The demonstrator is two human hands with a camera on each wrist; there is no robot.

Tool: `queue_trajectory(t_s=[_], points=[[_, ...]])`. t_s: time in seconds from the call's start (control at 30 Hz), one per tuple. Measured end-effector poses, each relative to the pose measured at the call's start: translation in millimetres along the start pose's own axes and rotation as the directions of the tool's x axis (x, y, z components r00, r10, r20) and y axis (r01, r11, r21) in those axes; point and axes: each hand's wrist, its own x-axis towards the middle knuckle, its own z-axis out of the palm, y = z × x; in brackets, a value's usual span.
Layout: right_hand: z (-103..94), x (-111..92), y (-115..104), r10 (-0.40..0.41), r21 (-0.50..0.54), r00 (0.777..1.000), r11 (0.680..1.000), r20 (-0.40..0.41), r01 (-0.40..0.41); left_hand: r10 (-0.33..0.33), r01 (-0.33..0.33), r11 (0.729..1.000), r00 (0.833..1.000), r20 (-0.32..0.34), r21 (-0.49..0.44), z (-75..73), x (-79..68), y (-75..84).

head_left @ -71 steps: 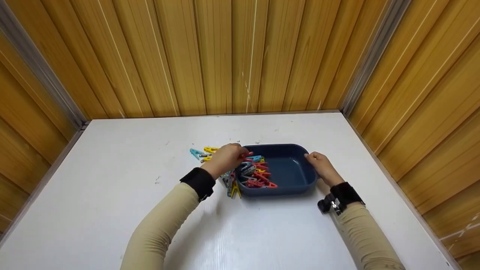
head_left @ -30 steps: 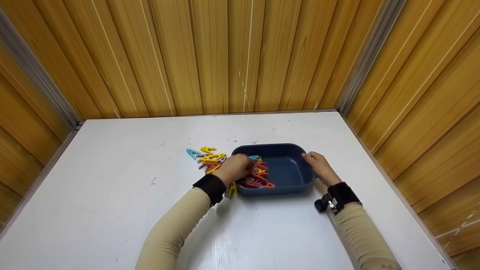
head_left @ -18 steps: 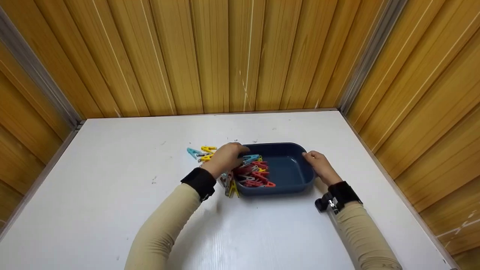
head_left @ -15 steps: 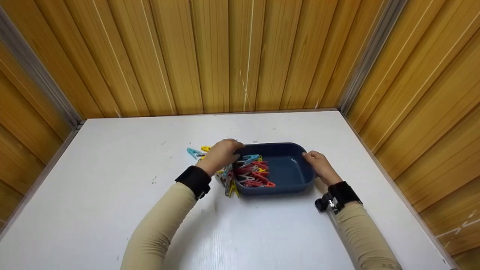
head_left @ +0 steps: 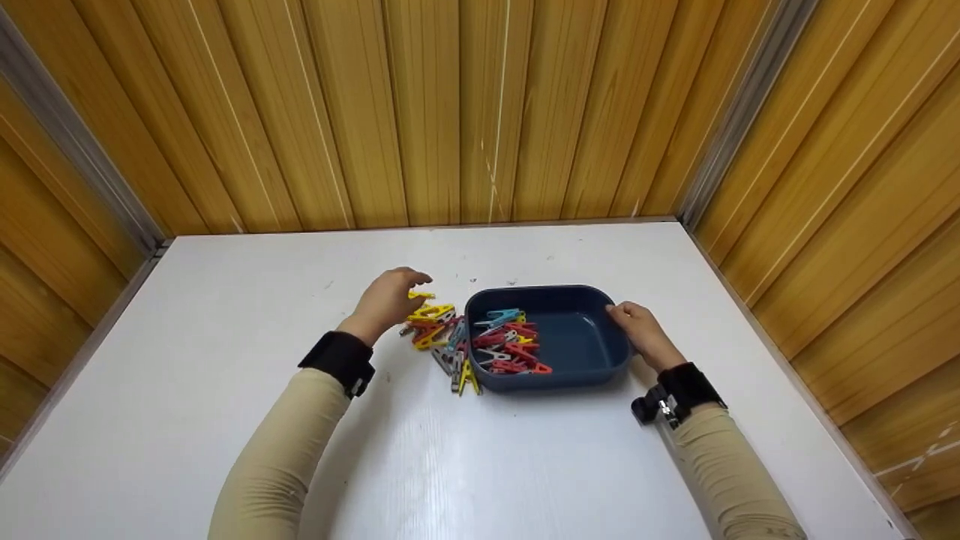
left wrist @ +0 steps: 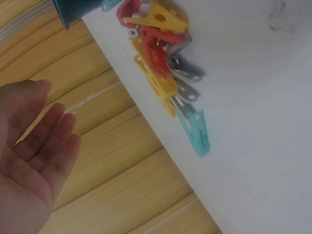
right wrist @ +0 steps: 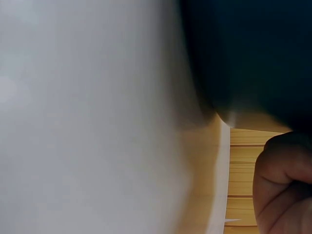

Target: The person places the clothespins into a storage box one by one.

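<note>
A dark blue plastic box (head_left: 577, 345) stands on the table, with several red, turquoise, yellow and grey clothespins (head_left: 517, 349) along its left side. My right hand (head_left: 643, 335) grips the box's right rim; in the right wrist view the curled fingers (right wrist: 278, 170) show by the box wall (right wrist: 253, 53). My left hand (head_left: 386, 301), empty, hovers over the far left end of a loose pile of clothespins (head_left: 431, 330) left of the box. In the left wrist view its fingers (left wrist: 61, 148) are spread loosely, apart from a turquoise clothespin (left wrist: 197, 134) at the pile's end.
The white table (head_left: 225, 337) extends around the box and pile. Yellow wood-look panels (head_left: 420, 112) rise behind it and on both sides. Grey and yellow clothespins (head_left: 466, 377) lie close against the box's left wall.
My left hand has come out of the box, its fingers opening, and moved left to the far end of the loose pile. The right hand and the box have stayed in place.
</note>
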Motion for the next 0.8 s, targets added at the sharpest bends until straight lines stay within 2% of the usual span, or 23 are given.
queue_trajectory(t_s=[0.2, 0.4, 0.57, 0.67, 0.8], points=[[1.0, 0, 0, -0.008, -0.003, 1.0, 1.0, 0.002, 0.008, -0.086, 0.087, 0.996, 0.996, -0.036, 0.023, -4.6, -2.1, -31.1], [1.6, 0, -1, -0.009, -0.003, 1.0, 1.0, 0.015, 0.009, -0.214, 0.214, 0.977, 0.977, -0.016, -0.004, 2.7, -2.3, -63.0], [-0.3, -2, -2, 0.009, 0.003, 1.0, 1.0, 0.01, -0.009, -0.288, 0.289, 0.957, 0.957, 0.035, -0.02, 13.7, 0.4, -68.8], [-0.3, -2, -3, 0.009, -0.002, 1.0, 1.0, 0.008, -0.009, -0.294, 0.292, 0.956, 0.954, 0.061, 0.036, 22.2, 1.5, -69.5], [0.4, -1, -1, 0.004, 0.004, 1.0, 1.0, -0.001, -0.004, -0.269, 0.261, 0.956, 0.962, 0.045, 0.133, 31.2, 1.9, -70.4]])
